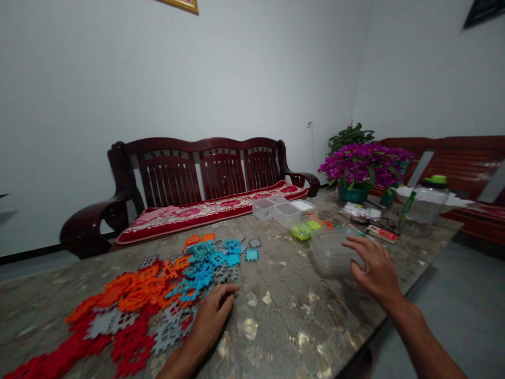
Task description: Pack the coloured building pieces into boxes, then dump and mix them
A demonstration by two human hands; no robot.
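Observation:
My left hand [213,315] lies on the table beside a heap of toy pieces, fingers stretched out and nothing in them. The flat, notched-edge interlocking pieces are red [134,347], orange [136,289], blue [203,273] and grey [103,322]. Over on the right, my right hand [373,266] has its thumb and fingers apart at the right side of a clear plastic box [330,252]. Whether its fingertips touch the box, I cannot tell. Lime-green pieces [305,230] sit just behind that box.
White divided trays [287,216] stand at the table's far edge. To the right are glasses [384,223], a red-and-white packet [382,234], a large clear bottle [426,210] with a green lid, and potted purple flowers [365,163]. A wooden bench [205,168] stands behind the table.

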